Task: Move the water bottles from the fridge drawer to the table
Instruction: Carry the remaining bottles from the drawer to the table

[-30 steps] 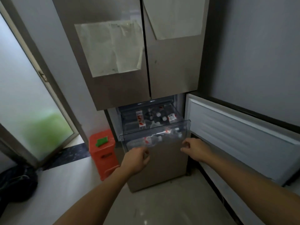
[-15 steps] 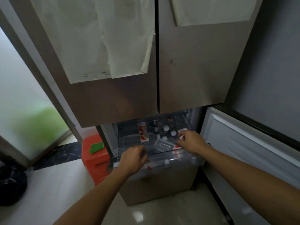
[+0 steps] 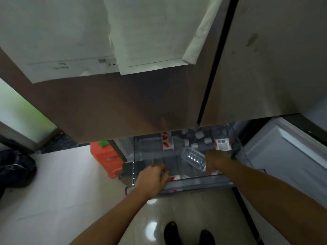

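Observation:
The clear fridge drawer [image 3: 194, 184] is pulled out below the closed upper doors. Several water bottles with red and white labels [image 3: 222, 145] stand and lie inside it. My right hand [image 3: 216, 162] is inside the drawer, closed around a clear water bottle [image 3: 193, 159] that tilts with its bottom up to the left. My left hand [image 3: 153, 179] reaches over the drawer's front left rim, its fingers curled down onto a bottle lying there; the grip itself is hidden by the hand.
The closed fridge doors [image 3: 141, 106] with taped papers hang right above the drawer. The open lower door [image 3: 286, 156] stands to the right. An orange box [image 3: 106, 160] sits left of the fridge, and a dark bag [image 3: 16, 168] lies on the floor. My shoes [image 3: 189, 234] are below.
I have come closer and the view tilted down. My right hand went from the drawer's rim into the drawer and took hold of a bottle. My left hand reached over the front rim.

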### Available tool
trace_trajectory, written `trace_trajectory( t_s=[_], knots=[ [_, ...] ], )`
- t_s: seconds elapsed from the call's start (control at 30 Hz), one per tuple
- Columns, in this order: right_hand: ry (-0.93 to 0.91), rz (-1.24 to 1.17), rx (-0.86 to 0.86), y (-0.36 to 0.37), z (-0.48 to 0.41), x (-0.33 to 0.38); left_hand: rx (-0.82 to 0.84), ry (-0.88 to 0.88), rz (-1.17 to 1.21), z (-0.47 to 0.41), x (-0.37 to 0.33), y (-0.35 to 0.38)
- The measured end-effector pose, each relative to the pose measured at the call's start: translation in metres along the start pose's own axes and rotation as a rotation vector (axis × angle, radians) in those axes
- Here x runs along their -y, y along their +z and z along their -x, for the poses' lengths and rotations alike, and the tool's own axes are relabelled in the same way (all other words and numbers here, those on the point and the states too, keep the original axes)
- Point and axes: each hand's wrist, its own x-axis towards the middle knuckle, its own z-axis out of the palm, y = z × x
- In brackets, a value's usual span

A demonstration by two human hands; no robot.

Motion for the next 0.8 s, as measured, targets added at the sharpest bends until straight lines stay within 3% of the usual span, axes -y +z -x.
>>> trace_trajectory(
  t_s=[0.17, 0.43, 0.67, 0.8],
  knots=[
    [-0.03, 0.046, -0.094, -0.013, -0.004, 0.003, -0.023, -0.053, 0.005, -0.001, 0.002, 0.0],
    [-0.147, -0.22, -0.189, -0.031, 0.006, -0.011, -0.064, -0.118, -0.005, -0.002, -0.001, -0.001],
    [-0.197, -0.401, 0.02, -0.056, 0.023, -0.039, 0.041, -0.179, -0.058, -0.015, -0.007, 0.004],
    [-0.181, -0.356, 0.094, -0.055, 0.028, -0.069, 0.191, -0.168, -0.041, -0.034, -0.026, 0.008]
  ],
)
